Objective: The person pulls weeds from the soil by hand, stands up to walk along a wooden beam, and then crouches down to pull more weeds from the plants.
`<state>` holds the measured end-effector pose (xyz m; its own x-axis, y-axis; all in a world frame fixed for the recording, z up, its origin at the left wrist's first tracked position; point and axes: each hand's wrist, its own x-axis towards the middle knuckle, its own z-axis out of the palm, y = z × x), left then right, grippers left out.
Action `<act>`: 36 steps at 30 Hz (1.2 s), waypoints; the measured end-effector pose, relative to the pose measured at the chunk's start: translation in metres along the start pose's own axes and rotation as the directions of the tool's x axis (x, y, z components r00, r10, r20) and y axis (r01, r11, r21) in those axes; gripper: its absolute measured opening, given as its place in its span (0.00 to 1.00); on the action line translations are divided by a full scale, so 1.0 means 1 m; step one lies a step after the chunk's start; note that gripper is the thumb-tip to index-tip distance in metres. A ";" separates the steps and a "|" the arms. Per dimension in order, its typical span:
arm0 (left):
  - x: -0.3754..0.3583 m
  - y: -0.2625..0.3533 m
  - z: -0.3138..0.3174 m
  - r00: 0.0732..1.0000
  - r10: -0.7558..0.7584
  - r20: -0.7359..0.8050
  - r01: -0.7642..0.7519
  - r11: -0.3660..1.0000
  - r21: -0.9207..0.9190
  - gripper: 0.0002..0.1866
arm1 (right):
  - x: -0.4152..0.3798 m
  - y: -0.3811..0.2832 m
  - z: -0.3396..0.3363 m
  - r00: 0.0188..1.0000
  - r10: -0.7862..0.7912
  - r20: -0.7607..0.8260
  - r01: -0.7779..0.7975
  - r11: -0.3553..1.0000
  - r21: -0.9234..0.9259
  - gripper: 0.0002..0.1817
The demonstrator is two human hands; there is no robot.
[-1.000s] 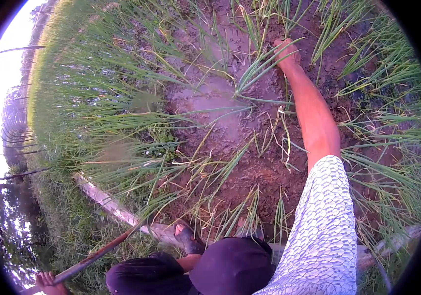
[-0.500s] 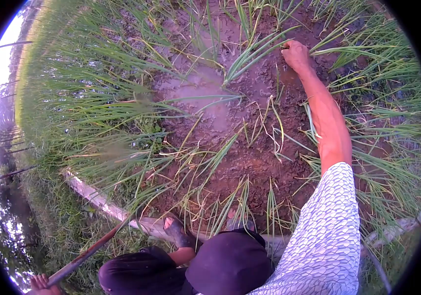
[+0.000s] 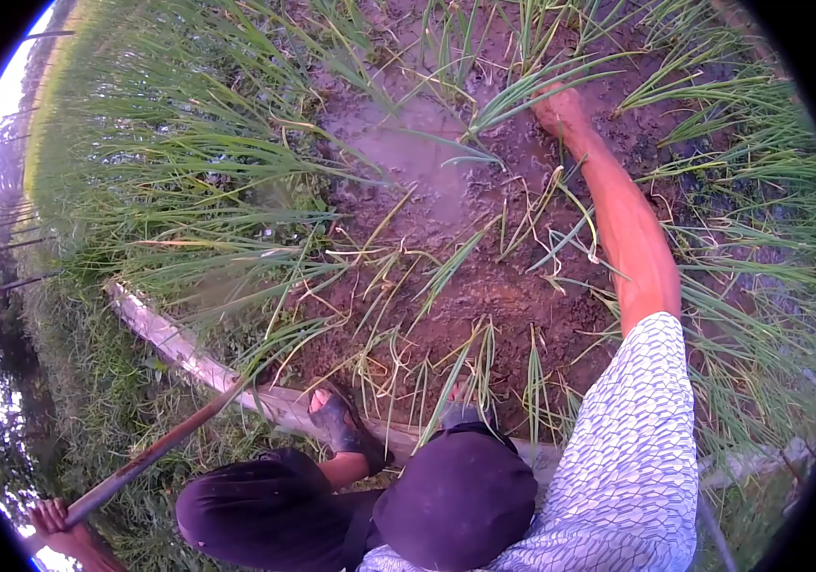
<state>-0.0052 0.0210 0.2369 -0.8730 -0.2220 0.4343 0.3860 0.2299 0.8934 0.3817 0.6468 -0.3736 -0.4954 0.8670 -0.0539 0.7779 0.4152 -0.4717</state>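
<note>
My right hand [image 3: 560,112] reaches down to the wet mud among green onion plants. Long leaves of an onion plant [image 3: 513,103] cross in front of it and hide its fingertips, so its grip cannot be made out. At the lower left, my left hand [image 3: 57,530] is closed around a long wooden stick [image 3: 155,453]. The stick slants up to the right, its far end near the pale log at the bed's edge. Onion leaves lie close to that end.
The pale log [image 3: 169,338] borders the muddy bed [image 3: 494,296]. My sandalled foot [image 3: 341,424] rests by it. Shallow water [image 3: 408,157] stands in the mud. Dense onion rows [image 3: 198,153] grow to the left and right, and dry bent stalks lie in the middle.
My right hand has shifted slightly left and down, behind the onion leaves. My left hand has moved up a little with the stick. The whole view has shifted slightly.
</note>
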 end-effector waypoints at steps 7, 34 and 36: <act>0.008 -0.011 -0.007 0.991 0.097 -0.087 -0.090 0.993 0.082 0.05 | -0.027 -0.035 -0.035 0.924 0.254 0.287 -0.360 0.831 0.424 0.08; 0.004 -0.006 -0.016 0.967 -0.090 0.239 0.143 0.966 -0.214 0.23 | 0.039 -0.101 0.046 0.870 -0.308 0.384 -0.242 0.412 0.879 0.14; 0.010 -0.003 -0.018 0.963 -0.119 0.241 0.150 0.982 -0.115 0.23 | 0.045 -0.108 0.044 0.826 -0.359 0.435 -0.250 0.459 0.852 0.14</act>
<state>-0.0095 0.0007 0.2405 -0.9586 -0.0129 0.2846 0.2826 0.0834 0.9556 0.2585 0.6286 -0.3636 -0.8564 0.4471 -0.2582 0.1515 -0.2605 -0.9535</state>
